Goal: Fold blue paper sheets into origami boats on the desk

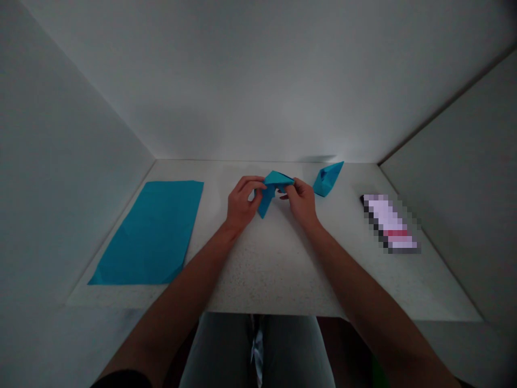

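- White wall (pixel 258 81) is filling the upper frame, side panels flanking it.
- Pale speckled bench (pixel 266 269) is spanning the middle and lower frame, carrying all the paper.
- Left forearm (pixel 189 291) is running in from lower left, right forearm (pixel 363 285) from lower right; both are crossing the bench's front edge.
- Grey-clad legs (pixel 218 350) are showing at bottom center, below that edge.
- Flat blue sheet (pixel 151 234) is lying at left of frame; left forearm is overlapping its lower right corner in view, can't tell if touching.
- Phone-like object (pixel 390 223) is lying at right of frame, screen pixelated, slanting toward lower right.
- Left hand (pixel 242 202) is working at center, fingers pinching the left side of the folded paper.
- Right hand (pixel 302 202) is working just right of center, thumb and fingers pinching the paper's right end, other fingers curling below it.
- Folded blue paper (pixel 278 178) is sitting at center between both hands, peak pointing up, one flap angling down toward lower left; can't tell if that flap is touching the bench.
- Second blue fold (pixel 329 179) is resting right of center near the wall, beyond the right hand, tip pointing upper right.
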The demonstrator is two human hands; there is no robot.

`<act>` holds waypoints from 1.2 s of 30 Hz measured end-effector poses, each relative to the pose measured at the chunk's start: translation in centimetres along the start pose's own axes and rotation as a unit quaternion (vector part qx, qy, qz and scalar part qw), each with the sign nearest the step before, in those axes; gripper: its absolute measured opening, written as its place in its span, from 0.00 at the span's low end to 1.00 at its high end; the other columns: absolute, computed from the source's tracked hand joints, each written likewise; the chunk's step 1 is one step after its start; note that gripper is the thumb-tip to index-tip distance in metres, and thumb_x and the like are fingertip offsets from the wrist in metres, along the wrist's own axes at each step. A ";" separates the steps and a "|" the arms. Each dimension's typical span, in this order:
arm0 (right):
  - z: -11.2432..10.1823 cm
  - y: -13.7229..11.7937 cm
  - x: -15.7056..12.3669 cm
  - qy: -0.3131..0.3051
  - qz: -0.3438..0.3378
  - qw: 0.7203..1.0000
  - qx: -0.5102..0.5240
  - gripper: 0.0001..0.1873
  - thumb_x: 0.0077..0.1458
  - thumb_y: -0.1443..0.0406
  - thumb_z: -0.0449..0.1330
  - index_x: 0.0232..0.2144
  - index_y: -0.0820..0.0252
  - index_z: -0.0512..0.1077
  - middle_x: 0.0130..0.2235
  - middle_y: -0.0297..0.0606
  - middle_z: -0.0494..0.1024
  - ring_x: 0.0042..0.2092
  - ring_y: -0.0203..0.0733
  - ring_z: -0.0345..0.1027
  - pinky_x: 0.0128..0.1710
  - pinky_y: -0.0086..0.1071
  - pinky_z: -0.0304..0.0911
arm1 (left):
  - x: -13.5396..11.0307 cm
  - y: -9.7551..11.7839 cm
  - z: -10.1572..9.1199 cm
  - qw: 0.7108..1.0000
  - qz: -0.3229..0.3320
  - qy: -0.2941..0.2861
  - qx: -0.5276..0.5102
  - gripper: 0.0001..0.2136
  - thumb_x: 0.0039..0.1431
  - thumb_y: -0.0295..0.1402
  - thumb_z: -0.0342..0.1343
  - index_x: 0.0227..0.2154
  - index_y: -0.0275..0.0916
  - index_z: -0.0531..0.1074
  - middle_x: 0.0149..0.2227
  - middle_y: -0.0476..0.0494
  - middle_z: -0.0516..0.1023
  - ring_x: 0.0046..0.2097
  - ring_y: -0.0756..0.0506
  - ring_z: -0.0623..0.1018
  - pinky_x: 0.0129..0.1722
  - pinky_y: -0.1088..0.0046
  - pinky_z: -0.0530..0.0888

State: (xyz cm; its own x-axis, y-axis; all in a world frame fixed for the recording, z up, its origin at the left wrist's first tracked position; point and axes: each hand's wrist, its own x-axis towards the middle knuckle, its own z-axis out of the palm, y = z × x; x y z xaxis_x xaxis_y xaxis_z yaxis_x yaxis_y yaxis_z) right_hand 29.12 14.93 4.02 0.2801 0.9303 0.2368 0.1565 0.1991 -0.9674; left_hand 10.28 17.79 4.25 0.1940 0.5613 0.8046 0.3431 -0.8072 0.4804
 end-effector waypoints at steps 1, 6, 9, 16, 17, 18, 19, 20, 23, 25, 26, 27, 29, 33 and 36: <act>0.0 0.0 0.1 0.000 0.006 1.000 0.006 0.14 0.58 0.54 0.61 0.26 0.54 0.70 0.28 0.32 0.74 0.34 0.40 0.71 0.33 0.33 0.77 | 0.0 0.0 0.0 1.000 0.000 -0.005 0.000 0.08 0.69 0.23 0.55 0.39 0.42 0.78 0.48 0.43 0.84 0.51 0.46 0.83 0.53 0.65 0.80; -0.1 0.1 0.2 -0.029 0.011 0.998 0.061 0.16 0.54 0.52 0.65 0.23 0.55 0.71 0.30 0.33 0.72 0.34 0.40 0.69 0.32 0.34 0.78 | -0.1 -0.2 0.0 0.999 -0.019 -0.021 0.018 0.09 0.68 0.26 0.58 0.47 0.43 0.77 0.55 0.39 0.81 0.57 0.42 0.81 0.60 0.58 0.78; -0.1 0.3 0.4 -0.047 0.014 0.992 0.115 0.18 0.51 0.52 0.67 0.20 0.56 0.69 0.35 0.35 0.74 0.34 0.39 0.69 0.32 0.34 0.76 | -0.1 -0.2 -0.1 0.998 -0.022 -0.050 0.030 0.20 0.60 0.31 0.67 0.55 0.43 0.73 0.62 0.35 0.76 0.64 0.38 0.77 0.64 0.53 0.75; -0.1 0.6 0.6 -0.081 0.070 0.976 0.188 0.19 0.45 0.51 0.67 0.18 0.54 0.67 0.24 0.30 0.66 0.28 0.37 0.62 0.31 0.35 0.67 | -0.3 -0.3 0.1 0.996 -0.024 -0.066 0.053 0.28 0.57 0.34 0.70 0.59 0.43 0.68 0.63 0.33 0.75 0.64 0.35 0.76 0.65 0.50 0.72; -0.1 0.6 0.5 -0.094 0.071 0.975 0.189 0.19 0.45 0.52 0.67 0.17 0.54 0.66 0.23 0.30 0.65 0.27 0.37 0.61 0.31 0.34 0.66 | -0.3 -0.3 0.1 0.996 -0.028 -0.064 0.050 0.27 0.58 0.34 0.69 0.58 0.43 0.68 0.62 0.33 0.75 0.64 0.36 0.77 0.64 0.51 0.73; 0.0 0.5 0.4 -0.109 0.069 0.974 0.188 0.19 0.45 0.52 0.68 0.17 0.55 0.66 0.22 0.29 0.65 0.27 0.36 0.60 0.30 0.34 0.65 | -0.3 -0.4 0.1 0.996 -0.033 -0.063 0.047 0.25 0.59 0.33 0.67 0.58 0.42 0.68 0.61 0.33 0.76 0.63 0.36 0.77 0.63 0.51 0.74; 0.0 0.4 0.3 -0.125 0.066 0.972 0.186 0.19 0.45 0.52 0.68 0.16 0.55 0.66 0.22 0.29 0.66 0.27 0.36 0.61 0.31 0.34 0.65 | -0.3 -0.4 0.1 0.996 -0.036 -0.064 0.043 0.23 0.60 0.33 0.66 0.57 0.42 0.69 0.61 0.33 0.77 0.63 0.36 0.77 0.63 0.52 0.74; 0.1 0.3 0.1 -0.138 0.060 0.971 0.183 0.19 0.46 0.52 0.68 0.17 0.55 0.67 0.22 0.30 0.67 0.27 0.37 0.62 0.31 0.34 0.64 | -0.3 -0.4 0.0 0.996 -0.038 -0.066 0.038 0.22 0.62 0.33 0.65 0.57 0.42 0.69 0.60 0.33 0.77 0.62 0.36 0.78 0.62 0.52 0.74; 0.1 -0.3 -0.1 -0.160 0.021 0.974 0.158 0.18 0.52 0.49 0.67 0.25 0.55 0.74 0.27 0.32 0.73 0.30 0.39 0.67 0.33 0.34 0.67 | -0.3 -0.2 0.0 0.997 -0.049 -0.056 0.006 0.13 0.68 0.35 0.59 0.54 0.42 0.73 0.57 0.35 0.80 0.59 0.39 0.80 0.61 0.55 0.76; 0.0 -0.7 -0.3 -0.151 -0.026 0.983 0.100 0.19 0.57 0.46 0.66 0.35 0.53 0.77 0.32 0.34 0.75 0.33 0.40 0.68 0.35 0.35 0.69 | -0.3 0.0 0.1 0.995 -0.083 -0.045 -0.030 0.09 0.73 0.36 0.55 0.51 0.42 0.76 0.51 0.38 0.82 0.53 0.42 0.82 0.55 0.60 0.79; -0.1 -0.8 -0.3 -0.142 -0.055 0.987 0.055 0.19 0.59 0.45 0.66 0.40 0.52 0.78 0.35 0.35 0.76 0.34 0.41 0.69 0.36 0.35 0.70 | -0.3 0.0 0.2 0.992 -0.110 -0.038 -0.050 0.10 0.75 0.38 0.54 0.49 0.42 0.77 0.48 0.40 0.83 0.49 0.43 0.83 0.51 0.63 0.80; -0.1 -1.0 -0.4 -0.129 -0.086 0.988 0.002 0.19 0.60 0.46 0.66 0.43 0.51 0.78 0.37 0.36 0.75 0.37 0.42 0.70 0.37 0.36 0.71 | -0.3 0.0 0.3 0.987 -0.142 -0.030 -0.069 0.11 0.75 0.41 0.54 0.47 0.42 0.78 0.45 0.41 0.84 0.45 0.44 0.83 0.47 0.66 0.80; -0.1 -1.2 -0.7 -0.107 -0.149 0.978 -0.098 0.17 0.61 0.50 0.67 0.46 0.51 0.78 0.42 0.39 0.74 0.41 0.44 0.71 0.39 0.37 0.73 | -0.2 0.0 0.6 0.973 -0.207 -0.008 -0.101 0.14 0.74 0.46 0.56 0.44 0.42 0.79 0.41 0.42 0.84 0.41 0.45 0.82 0.41 0.69 0.80; 0.2 -0.9 -1.2 -0.108 -0.235 0.938 -0.229 0.14 0.63 0.63 0.64 0.51 0.52 0.77 0.52 0.45 0.70 0.49 0.48 0.71 0.48 0.41 0.74 | -0.1 -0.4 0.9 0.947 -0.289 0.041 -0.132 0.19 0.71 0.53 0.58 0.39 0.41 0.79 0.35 0.45 0.82 0.36 0.47 0.79 0.36 0.72 0.77; 0.2 -0.6 -1.3 -0.108 -0.262 0.915 -0.285 0.16 0.64 0.69 0.60 0.52 0.53 0.76 0.54 0.46 0.69 0.50 0.49 0.71 0.52 0.44 0.73 | -0.1 -0.9 1.1 0.937 -0.310 0.066 -0.144 0.21 0.70 0.55 0.58 0.34 0.41 0.77 0.31 0.47 0.78 0.34 0.47 0.76 0.35 0.72 0.75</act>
State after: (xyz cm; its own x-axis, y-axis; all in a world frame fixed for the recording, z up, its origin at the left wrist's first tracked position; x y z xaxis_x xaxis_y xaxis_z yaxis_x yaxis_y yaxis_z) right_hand 28.44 13.69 4.23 -0.1603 0.8043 0.5723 0.7022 0.5003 -0.5065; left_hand 10.94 18.68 3.39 -0.0837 0.9269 0.3659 0.0860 -0.3591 0.9293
